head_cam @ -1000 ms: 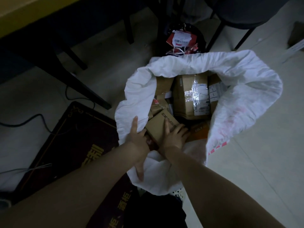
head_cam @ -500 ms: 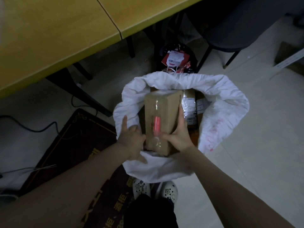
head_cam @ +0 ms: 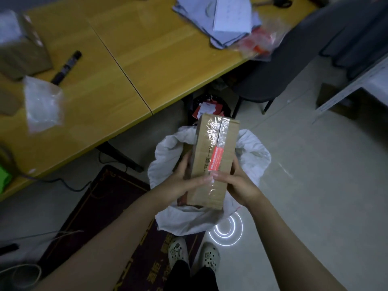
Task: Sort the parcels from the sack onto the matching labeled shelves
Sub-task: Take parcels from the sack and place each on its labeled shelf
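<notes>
Above sack (head_cam: 168, 150), parcel (head_cam: 206, 143), long axis pointing away; left hand (head_cam: 183, 182), right hand (head_cam: 238, 182): grip curled round near end.

The pale floor (head_cam: 315, 185) carries the white sack (head_cam: 257, 158) and a dark mat (head_cam: 94, 206); the yellow worktop (head_cam: 126, 49) bears a marker (head_cam: 67, 67), papers (head_cam: 226, 19), a clear bag (head_cam: 43, 106).

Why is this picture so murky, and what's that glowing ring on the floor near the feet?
Head view: the room is dim, so colours look dull; the ring is probably a round lamp mirrored in the glossy floor; glare streaks the tape on the parcel; the plastic bag on the table is blurred, toward the frame's left edge.
</notes>
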